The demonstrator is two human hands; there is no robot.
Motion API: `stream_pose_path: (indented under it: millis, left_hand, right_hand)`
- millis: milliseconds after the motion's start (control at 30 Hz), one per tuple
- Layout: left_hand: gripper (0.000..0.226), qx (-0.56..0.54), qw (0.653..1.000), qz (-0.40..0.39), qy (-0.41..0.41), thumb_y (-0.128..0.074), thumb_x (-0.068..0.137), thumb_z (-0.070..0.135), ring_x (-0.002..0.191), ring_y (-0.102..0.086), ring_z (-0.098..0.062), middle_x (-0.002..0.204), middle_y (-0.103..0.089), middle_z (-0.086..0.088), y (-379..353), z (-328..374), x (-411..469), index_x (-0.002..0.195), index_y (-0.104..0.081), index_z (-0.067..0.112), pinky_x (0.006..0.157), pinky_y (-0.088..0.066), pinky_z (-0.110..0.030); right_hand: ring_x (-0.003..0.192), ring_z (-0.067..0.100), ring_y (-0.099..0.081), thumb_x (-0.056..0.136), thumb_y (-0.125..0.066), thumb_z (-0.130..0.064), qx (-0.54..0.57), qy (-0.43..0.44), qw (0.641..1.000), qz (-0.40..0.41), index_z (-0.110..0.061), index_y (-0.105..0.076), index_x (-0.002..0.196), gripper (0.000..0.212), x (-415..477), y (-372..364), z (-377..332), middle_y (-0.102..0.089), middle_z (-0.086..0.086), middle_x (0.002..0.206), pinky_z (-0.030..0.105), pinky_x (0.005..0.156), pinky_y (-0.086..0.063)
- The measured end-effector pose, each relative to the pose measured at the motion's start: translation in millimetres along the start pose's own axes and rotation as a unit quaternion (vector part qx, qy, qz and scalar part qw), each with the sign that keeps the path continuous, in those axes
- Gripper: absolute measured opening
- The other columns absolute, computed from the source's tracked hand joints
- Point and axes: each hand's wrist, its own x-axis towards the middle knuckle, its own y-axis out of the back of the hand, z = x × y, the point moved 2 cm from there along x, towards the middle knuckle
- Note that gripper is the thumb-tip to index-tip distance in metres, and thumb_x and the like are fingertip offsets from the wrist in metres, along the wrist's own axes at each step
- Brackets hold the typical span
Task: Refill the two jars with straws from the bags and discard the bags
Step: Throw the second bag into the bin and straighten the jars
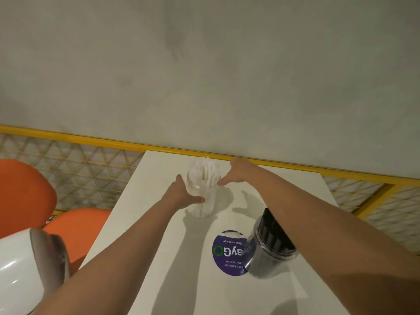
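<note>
Left hand (184, 193) grips tall clear plastic jar of white straws (204, 178) mid-body, thumb across front. Right hand (238, 171): thumb at jar's neck, grip can't tell. Jar upright, far end of white desk (284, 196). Likely light, slick, tippy: hold low, both sides.

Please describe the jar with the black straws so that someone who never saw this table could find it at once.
On the white table, find the round purple sticker near the front. The black-straw jar stands at the sticker's right edge, covering part of it. Unlike the white-straw jar farther back, its straws are dark and no hand touches it.
</note>
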Motion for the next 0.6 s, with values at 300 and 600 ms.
stream_pose_path:
  millis: [300,600]
  left_hand:
    - [0.077,0.091,0.986,-0.14,0.0,-0.072,0.078,0.043,0.094,-0.055,-0.02,0.13,-0.052,-0.007,-29.6,22.4,-57.3,0.139,-0.036,0.015,0.068,-0.05,-0.026]
    - [0.107,0.019,0.971,-0.208,-0.115,-0.082,0.069,0.031,0.127,-0.046,-0.024,0.15,-0.031,-0.004,-86.3,64.9,-96.4,0.149,-0.012,0.024,0.098,-0.048,-0.036]
  right_hand:
    - [0.124,0.021,-0.045,0.072,-0.067,-0.058,0.091,0.03,0.993,-0.072,-0.025,-0.04,0.139,0.079,-67.3,19.3,75.6,-0.045,-0.005,0.139,0.036,0.106,-0.038]
    - [0.143,0.016,-0.02,0.069,-0.08,-0.029,0.317,0.031,0.946,-0.055,-0.029,-0.006,0.149,0.109,-117.9,-27.4,159.7,-0.02,-0.006,0.155,0.036,0.113,-0.028]
